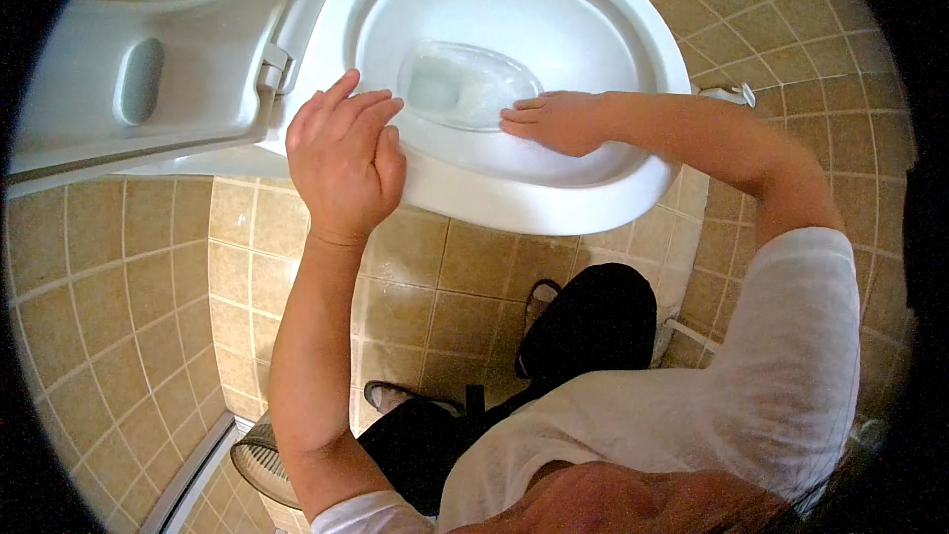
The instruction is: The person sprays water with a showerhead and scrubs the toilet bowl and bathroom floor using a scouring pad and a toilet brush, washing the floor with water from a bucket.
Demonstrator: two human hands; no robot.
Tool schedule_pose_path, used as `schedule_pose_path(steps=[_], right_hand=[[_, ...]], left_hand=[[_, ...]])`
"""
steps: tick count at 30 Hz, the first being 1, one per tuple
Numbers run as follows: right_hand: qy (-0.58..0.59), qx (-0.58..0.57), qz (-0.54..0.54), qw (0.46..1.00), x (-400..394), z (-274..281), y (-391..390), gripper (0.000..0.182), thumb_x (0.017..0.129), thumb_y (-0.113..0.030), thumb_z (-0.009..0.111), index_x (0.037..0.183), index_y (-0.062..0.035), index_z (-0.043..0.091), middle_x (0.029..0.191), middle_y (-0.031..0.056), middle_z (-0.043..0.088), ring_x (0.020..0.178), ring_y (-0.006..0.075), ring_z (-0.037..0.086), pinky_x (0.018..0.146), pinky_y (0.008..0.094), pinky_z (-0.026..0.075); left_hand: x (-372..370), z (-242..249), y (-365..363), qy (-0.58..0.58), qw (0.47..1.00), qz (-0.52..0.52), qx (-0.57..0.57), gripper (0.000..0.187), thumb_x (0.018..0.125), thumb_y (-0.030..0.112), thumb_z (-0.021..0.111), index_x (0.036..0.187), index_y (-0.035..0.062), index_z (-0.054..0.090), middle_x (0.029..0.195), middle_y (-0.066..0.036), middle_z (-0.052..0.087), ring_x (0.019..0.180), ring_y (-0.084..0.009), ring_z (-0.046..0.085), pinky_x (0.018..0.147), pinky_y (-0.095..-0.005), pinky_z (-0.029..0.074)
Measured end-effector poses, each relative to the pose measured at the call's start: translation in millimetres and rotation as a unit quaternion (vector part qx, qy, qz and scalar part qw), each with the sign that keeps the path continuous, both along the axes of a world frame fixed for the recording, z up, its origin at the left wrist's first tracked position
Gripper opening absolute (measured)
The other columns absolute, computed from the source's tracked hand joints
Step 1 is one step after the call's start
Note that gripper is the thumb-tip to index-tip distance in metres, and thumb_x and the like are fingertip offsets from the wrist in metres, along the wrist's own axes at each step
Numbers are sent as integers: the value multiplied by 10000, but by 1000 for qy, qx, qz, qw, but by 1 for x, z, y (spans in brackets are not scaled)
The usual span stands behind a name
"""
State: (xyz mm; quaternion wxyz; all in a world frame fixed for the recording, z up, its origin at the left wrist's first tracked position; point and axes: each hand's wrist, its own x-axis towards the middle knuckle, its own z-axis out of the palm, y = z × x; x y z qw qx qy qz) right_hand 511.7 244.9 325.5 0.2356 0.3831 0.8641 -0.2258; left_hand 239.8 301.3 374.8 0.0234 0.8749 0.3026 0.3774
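Observation:
Below me stands a white toilet [554, 213] with water [435, 84] in the bottom of its bowl. My right hand [556, 122] reaches inside the bowl from the right, fingers stretched out flat at the edge of the water, with nothing seen in it. Over the left part of the rim is my left hand [346, 153], its fingers loosely bent and apart, holding nothing. Beside it, the raised seat and lid [188, 49] fill the upper left.
Tan tiled walls [109, 277] and a tiled floor [395, 267] surround the toilet. A small fitting [732, 95] sticks out to its right. A round bin [262, 460] stands at lower left near a metal floor strip [193, 475]. My sandalled feet are under me.

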Motion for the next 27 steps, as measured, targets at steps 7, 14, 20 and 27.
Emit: schedule_pose_path(steps=[7, 14, 20, 27], right_hand=[[-128, 85, 57, 987, 22, 4, 1, 408, 843, -142, 356, 1245, -77, 327, 1335, 70, 281, 1221, 237, 290, 985, 433, 254], [-175, 178, 77, 965, 53, 10, 10, 432, 833, -141, 367, 1251, -44, 319, 1356, 56, 235, 1263, 218, 185, 1029, 404, 179], [-64, 64, 48, 995, 34, -7, -11, 410, 840, -128, 327, 1182, 98, 323, 1295, 221, 275, 1208, 304, 291, 985, 411, 280], [-129, 160, 75, 976, 8, -17, 18, 454, 817, -135, 353, 1196, 110, 303, 1281, 272, 258, 1242, 331, 198, 991, 425, 256]], left_hand=[[1, -1, 1, 10, 1000, -1, -8, 175, 648, 114, 501, 783, 118, 611, 847, -6, 603, 989, -217, 517, 865, -380, 339], [-1, 0, 1, -2, 1000, -21, -10, 191, 635, 109, 498, 791, 115, 607, 841, -14, 605, 980, -230, 519, 844, -392, 355], [-2, 3, 1, 22, 999, -27, -29, 221, 664, 91, 453, 826, 88, 603, 896, -58, 608, 1003, -271, 506, 867, -419, 340], [-1, -10, 3, -38, 998, -40, -5, 210, 605, 115, 510, 790, 119, 611, 847, -13, 605, 957, -220, 528, 842, -398, 356]])
